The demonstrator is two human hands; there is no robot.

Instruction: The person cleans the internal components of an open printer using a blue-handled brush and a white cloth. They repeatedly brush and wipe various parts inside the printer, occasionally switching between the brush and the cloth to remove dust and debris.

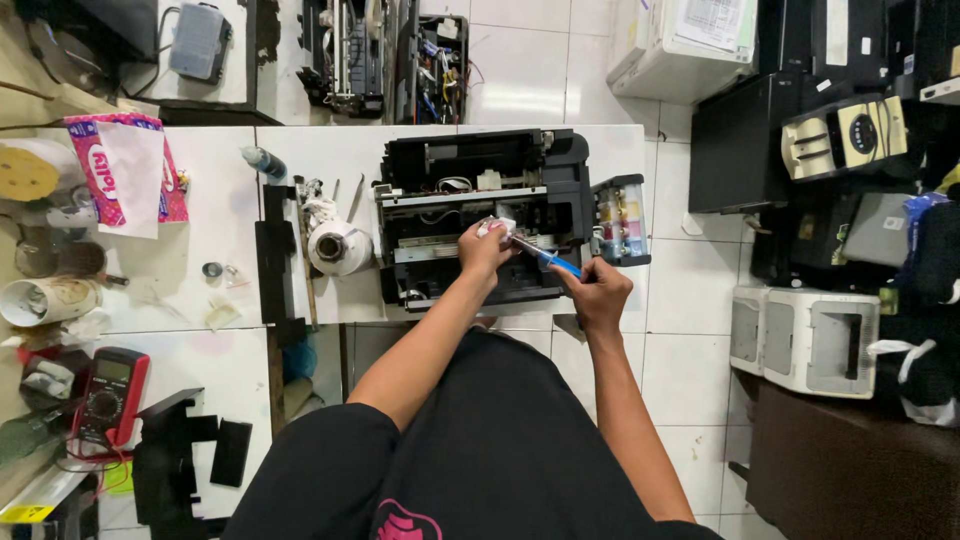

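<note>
Black plastic and bare metal rails made up the opened inkjet printer [480,215] lying on the white worktable [230,215], its cover off and its block of coloured ink tanks [620,218] hanging at its right end. The work, as I judged it, was at the stage of flushing or feeding fluid into a part near the carriage. The person's left hand [483,247] was closed around a small white wad or fitting [497,226] just above the printer's middle, and the right hand [598,292] was clamped on the blue-bodied syringe [545,256], whose tip ran up and left to meet that wad. The two hands sat near each other, joined only by the syringe.

The next move, I thought, would call for a slow, even press with the tip kept seated. Both forearms reached forward from the dark-shirted body, elbows bent and the left wrist cocked down. A roll of white tissue [338,246] stood just left of the printer, and a red multimeter [110,395] lay well apart.
</note>
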